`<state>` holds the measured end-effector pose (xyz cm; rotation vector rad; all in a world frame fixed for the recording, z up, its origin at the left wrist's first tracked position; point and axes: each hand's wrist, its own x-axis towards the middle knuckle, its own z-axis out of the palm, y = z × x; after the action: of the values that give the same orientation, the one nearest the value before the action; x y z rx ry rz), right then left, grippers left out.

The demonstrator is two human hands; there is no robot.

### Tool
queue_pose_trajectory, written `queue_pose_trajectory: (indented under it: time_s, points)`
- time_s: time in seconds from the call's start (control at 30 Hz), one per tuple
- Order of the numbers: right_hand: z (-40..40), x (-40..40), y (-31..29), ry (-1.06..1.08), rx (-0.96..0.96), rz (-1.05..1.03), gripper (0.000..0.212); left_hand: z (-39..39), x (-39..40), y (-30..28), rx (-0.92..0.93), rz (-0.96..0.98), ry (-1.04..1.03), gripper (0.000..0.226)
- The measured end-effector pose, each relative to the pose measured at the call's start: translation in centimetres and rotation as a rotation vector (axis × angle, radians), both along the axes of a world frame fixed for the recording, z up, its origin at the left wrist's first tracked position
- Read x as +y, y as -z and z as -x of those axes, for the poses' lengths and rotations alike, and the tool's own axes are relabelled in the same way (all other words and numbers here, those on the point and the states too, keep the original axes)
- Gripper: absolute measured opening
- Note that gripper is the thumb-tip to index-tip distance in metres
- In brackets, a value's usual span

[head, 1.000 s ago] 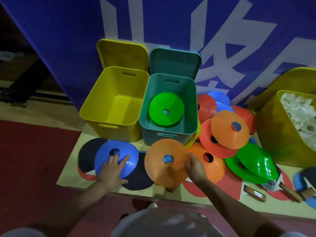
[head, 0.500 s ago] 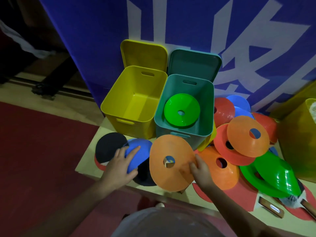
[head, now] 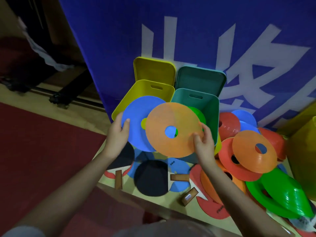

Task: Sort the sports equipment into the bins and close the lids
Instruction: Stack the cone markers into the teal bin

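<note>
My left hand point(head: 118, 134) grips the left rim of a blue disc cone point(head: 136, 117), held up in front of the open yellow bin point(head: 145, 88). My right hand point(head: 204, 142) pinches the right rim of an orange disc cone point(head: 171, 117), which overlaps the blue one in front of the open teal bin point(head: 212, 106). A green disc cone point(head: 198, 112) lies inside the teal bin, mostly hidden. Both lids, yellow point(head: 153, 69) and teal point(head: 200, 79), lean upright against the blue banner behind.
A pile of orange, red, blue and green disc cones point(head: 253, 151) lies right of the teal bin. Table-tennis paddles point(head: 152, 178) with wooden handles lie on the low platform below my hands. Another yellow bin point(head: 302, 151) stands at the far right. Red floor stretches left.
Both hands have lifted their disc cones off the platform up to bin height. The paddles beneath are now uncovered. The view has shifted left.
</note>
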<state>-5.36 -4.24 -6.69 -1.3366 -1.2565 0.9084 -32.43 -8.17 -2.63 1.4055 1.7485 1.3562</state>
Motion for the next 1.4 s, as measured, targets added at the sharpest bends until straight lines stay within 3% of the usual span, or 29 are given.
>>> queue_pose_trajectory:
  time_s: [0.1, 0.2, 0.43, 0.6, 0.8, 1.23, 1.3, 1.4]
  points:
    - [-1.7, 1.8, -0.7, 0.078, -0.036, -0.048, 0.052, -1.1, 1.6, -0.5, -0.043, -0.041, -0.004, 0.042]
    - [-3.9, 3.0, -0.9, 0.14, -0.017, -0.055, 0.052, -2.3, 3.5, -0.5, -0.041, -0.06, 0.027, 0.051]
    - [-9.0, 6.5, -0.3, 0.423, 0.052, 0.054, 0.052, -6.3, 9.8, 0.8, 0.049, 0.048, 0.103, 0.054]
    - [-11.6, 9.5, -1.1, 0.596, 0.107, 0.099, 0.05, -11.1, 16.2, 2.9, 0.224, 0.186, 0.232, 0.057]
    - [-13.1, 12.0, -0.8, 0.564, 0.066, 0.114, 0.048, -14.4, 21.9, 7.4, 0.269, 0.359, 0.319, 0.061]
    - [-14.3, 12.7, 2.3, 0.593, 0.012, 0.155, 0.045, -16.4, 24.3, 14.3, 0.358, 0.563, 0.122, 0.07]
    - [-14.2, 13.0, 2.2, 0.573, -0.002, 0.155, 0.045, -17.1, 24.8, 14.2, 0.346, 0.523, 0.13, 0.064]
    - [-13.4, 13.6, 1.3, 0.497, -0.037, 0.154, 0.045, -17.5, 25.4, 12.1, 0.365, 0.294, 0.168, 0.053]
